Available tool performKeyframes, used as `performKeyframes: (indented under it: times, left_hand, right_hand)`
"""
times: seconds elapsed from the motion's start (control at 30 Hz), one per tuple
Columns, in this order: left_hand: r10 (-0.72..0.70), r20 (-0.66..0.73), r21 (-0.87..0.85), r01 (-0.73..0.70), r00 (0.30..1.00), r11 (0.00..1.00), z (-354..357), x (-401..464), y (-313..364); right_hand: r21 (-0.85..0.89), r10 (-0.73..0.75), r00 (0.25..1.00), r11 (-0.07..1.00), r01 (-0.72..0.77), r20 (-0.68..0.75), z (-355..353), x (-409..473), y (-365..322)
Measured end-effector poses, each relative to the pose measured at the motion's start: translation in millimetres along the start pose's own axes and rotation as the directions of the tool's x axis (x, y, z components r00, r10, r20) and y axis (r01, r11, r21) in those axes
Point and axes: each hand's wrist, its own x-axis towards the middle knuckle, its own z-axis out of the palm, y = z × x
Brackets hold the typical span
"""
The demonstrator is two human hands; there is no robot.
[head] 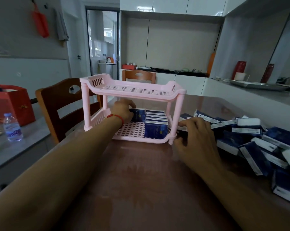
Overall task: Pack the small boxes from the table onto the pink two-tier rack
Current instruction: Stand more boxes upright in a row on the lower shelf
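L hand (123, 112) grips box (137, 115) in rack (132, 90); R hand (196, 135) maybe on pile (251, 140).

print on the boxes (156, 131) and bottle label (14, 132) — too blurred to read.

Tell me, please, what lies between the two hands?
In the head view, the pink rack's lower tier with upright blue boxes lies between the left hand and right hand.

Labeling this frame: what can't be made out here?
- Head view: left hand covers part of the box on the lower tier; its grip is unclear.
- Right hand hides what its fingers touch.
- Loose boxes: pile cut by the right edge, no count.
- Box print is blurred, unreadable.
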Motion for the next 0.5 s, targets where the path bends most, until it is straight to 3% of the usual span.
performKeyframes:
  times: [0.37, 0.5]
  left_hand:
    - [-0.104, 0.086, -0.102, 0.113, 0.991, 0.988, -4, 1, -6]
    - [-0.126, 0.064, -0.059, 0.13, 0.99, 0.99, -14, -8, 4]
  right_hand:
    - [0.048, -0.012, 0.999, 0.999, 0.014, -0.038, -1, -1, 1]
    - [0.042, -0.023, 0.998, 0.999, 0.026, -0.055, -1, -3, 3]
